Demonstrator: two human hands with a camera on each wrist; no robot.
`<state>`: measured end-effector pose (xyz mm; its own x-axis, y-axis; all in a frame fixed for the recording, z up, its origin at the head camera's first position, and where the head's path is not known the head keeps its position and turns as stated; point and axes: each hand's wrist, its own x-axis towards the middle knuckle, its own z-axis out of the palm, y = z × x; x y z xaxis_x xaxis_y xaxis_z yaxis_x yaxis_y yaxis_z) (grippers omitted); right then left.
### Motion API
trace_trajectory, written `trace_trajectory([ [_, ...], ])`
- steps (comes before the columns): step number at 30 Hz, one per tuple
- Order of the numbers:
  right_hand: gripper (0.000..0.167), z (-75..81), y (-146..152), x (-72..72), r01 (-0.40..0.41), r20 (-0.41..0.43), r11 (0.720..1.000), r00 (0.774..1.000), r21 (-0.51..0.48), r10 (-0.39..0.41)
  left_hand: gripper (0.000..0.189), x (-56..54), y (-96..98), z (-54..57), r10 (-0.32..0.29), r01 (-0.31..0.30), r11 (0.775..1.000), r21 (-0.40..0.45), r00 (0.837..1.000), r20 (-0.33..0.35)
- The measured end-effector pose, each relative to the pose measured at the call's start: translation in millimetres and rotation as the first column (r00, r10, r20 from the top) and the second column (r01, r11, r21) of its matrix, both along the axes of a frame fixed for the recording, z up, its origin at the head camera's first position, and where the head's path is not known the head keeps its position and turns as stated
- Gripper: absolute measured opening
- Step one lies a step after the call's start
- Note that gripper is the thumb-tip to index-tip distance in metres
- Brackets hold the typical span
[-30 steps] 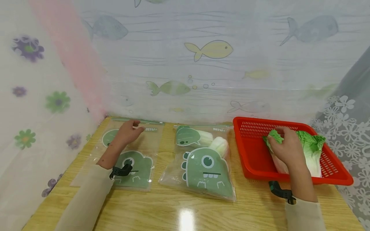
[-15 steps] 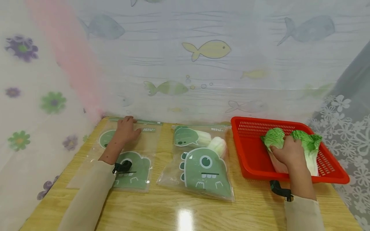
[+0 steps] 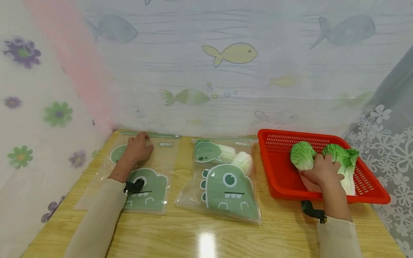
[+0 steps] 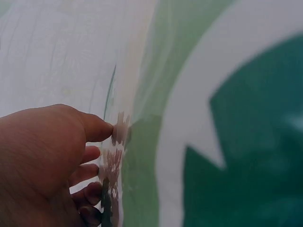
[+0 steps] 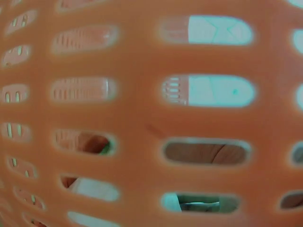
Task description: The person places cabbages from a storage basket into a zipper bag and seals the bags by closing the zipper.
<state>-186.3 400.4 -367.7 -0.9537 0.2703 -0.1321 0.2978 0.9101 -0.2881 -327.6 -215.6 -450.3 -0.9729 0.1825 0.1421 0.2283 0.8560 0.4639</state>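
Cabbage (image 3: 302,154) with crinkled green leaves lies in a red basket (image 3: 280,182), just beside a second cabbage (image 3: 343,161). The right hand (image 3: 324,171) reaches over it with fingers spread; whether it grips, I cannot tell, since the slotted wall nearly fills the right wrist view. The left hand (image 3: 138,148) has fingers slightly bent and apart, touching a flat clear bag (image 3: 150,193) printed with a green monster.

Between this and the basket, a filled bag (image 3: 230,193) shows pale vegetables (image 3: 242,162) through its plastic. All rest on a tabletop (image 3: 155,236) of yellowish wood grain, a bright glare at its front. Behind hangs a whitish fish-print curtain (image 3: 190,71); flowered fabric (image 3: 38,143) covers the left side, grey floral lace (image 3: 385,154) the right.
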Motion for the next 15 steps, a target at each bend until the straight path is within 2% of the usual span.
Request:
trace_trajectory([
  [5,0.086,-1.0,-0.2,-0.6,0.046,0.029,0.998,0.999,-0.048,-0.045,0.055,4.2,0.6,5.1,0.006,-0.007,1.0,0.021,0.998,0.058],
  [9,0.084,-0.7,-0.3,-1.4,0.074,0.04,0.995,0.997,-0.066,-0.072,0.065,4.3,-0.5,7.4,-0.029,0.032,0.999,-0.032,0.995,0.095],
  [12,0.083,0.0,-0.6,-1.4,0.078,0.046,0.995,0.996,-0.061,-0.075,0.065,3.8,-2.2,8.7,-0.046,0.056,0.996,-0.076,0.991,0.125],
  [15,0.082,0.9,-1.1,-0.5,0.089,0.045,0.995,0.995,-0.051,-0.087,0.059,3.6,-3.4,9.7,-0.036,0.048,0.995,-0.082,0.989,0.144],
])
